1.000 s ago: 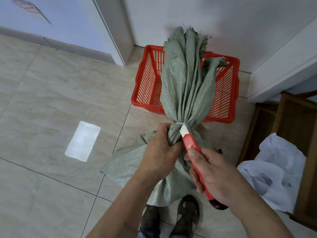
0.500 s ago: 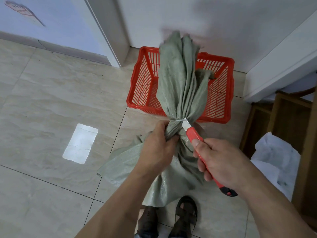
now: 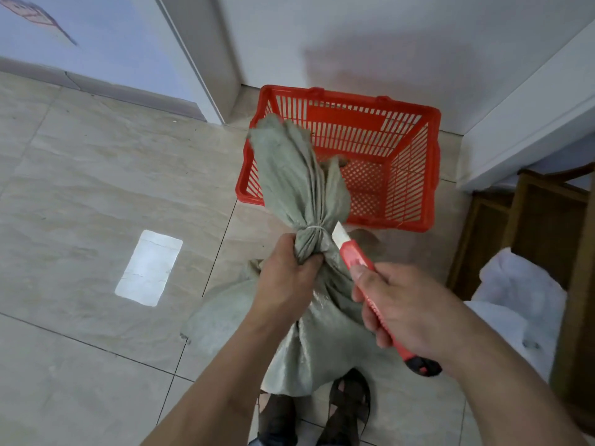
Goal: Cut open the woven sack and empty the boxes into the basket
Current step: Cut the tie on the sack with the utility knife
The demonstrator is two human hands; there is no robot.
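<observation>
A grey-green woven sack (image 3: 299,342) stands on the tiled floor in front of my feet, its neck bunched and bound by a thin white tie (image 3: 314,227). My left hand (image 3: 286,281) grips the neck just below the tie. My right hand (image 3: 405,310) holds a red utility knife (image 3: 357,259) with its blade out, the tip just right of the tie and apart from it. The loose top of the sack leans left over the near left corner of a red plastic basket (image 3: 415,175), which holds nothing visible. No boxes show.
The basket sits against a white wall and door frame (image 3: 206,59). Wooden furniture (image 3: 531,226) with white plastic bags (image 3: 515,304) on it stands at the right. My sandalled feet (image 3: 315,410) are under the sack. A bright light patch (image 3: 148,268) lies on the tiles at the left.
The sack's loose top has flopped from upright down to the left, uncovering the basket. The knife blade has come off the tie and now sits just to its right.
</observation>
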